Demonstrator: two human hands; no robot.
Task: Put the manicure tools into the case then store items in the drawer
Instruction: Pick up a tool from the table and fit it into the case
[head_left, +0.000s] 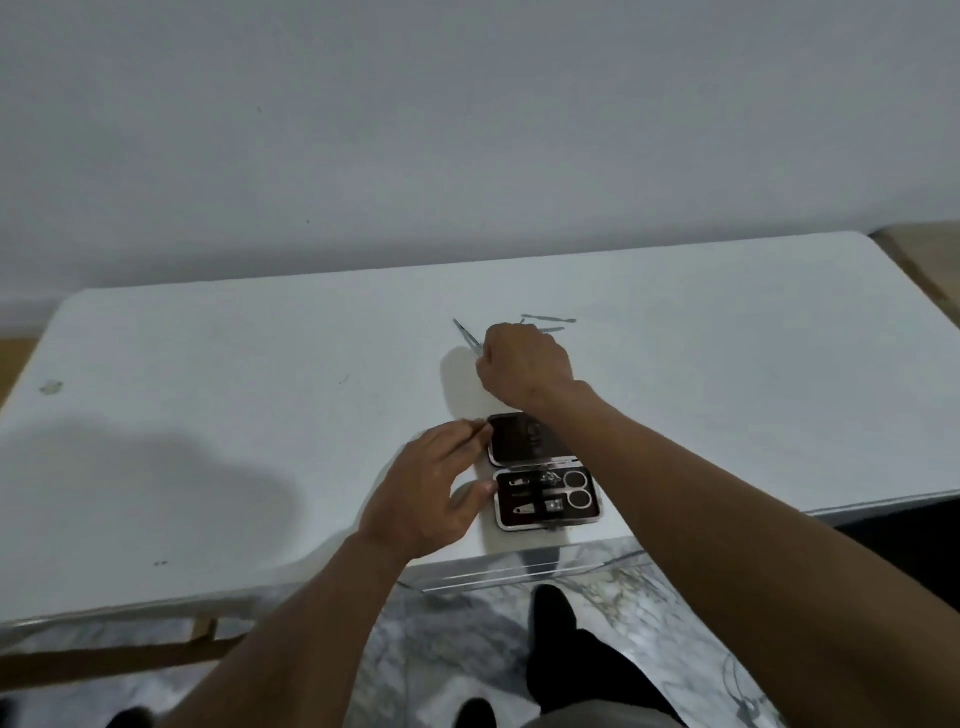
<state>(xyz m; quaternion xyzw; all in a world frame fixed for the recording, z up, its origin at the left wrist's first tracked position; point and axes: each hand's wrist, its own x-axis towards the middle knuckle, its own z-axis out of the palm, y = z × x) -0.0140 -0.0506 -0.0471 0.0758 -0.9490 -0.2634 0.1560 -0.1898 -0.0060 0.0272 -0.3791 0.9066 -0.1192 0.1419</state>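
Dark case (511, 441) open, scissors (574, 488) inside; pointed tool (466, 334) gripped, thin tools (548, 317) loose beyond

**Dim, cool light, soft picture**

A weak, bluish-grey light fills the room, leaving the wall (467, 130) dull and flat. A broad, soft-edged shadow spreads over the left of the table (727, 395), with a paler one just left of the right hand (524, 364). The tool (466, 335) it grips is smeared. Metal in the case (511, 441) glints faintly. The wide lens bows the table's edges; the floor (467, 639) is blurred.
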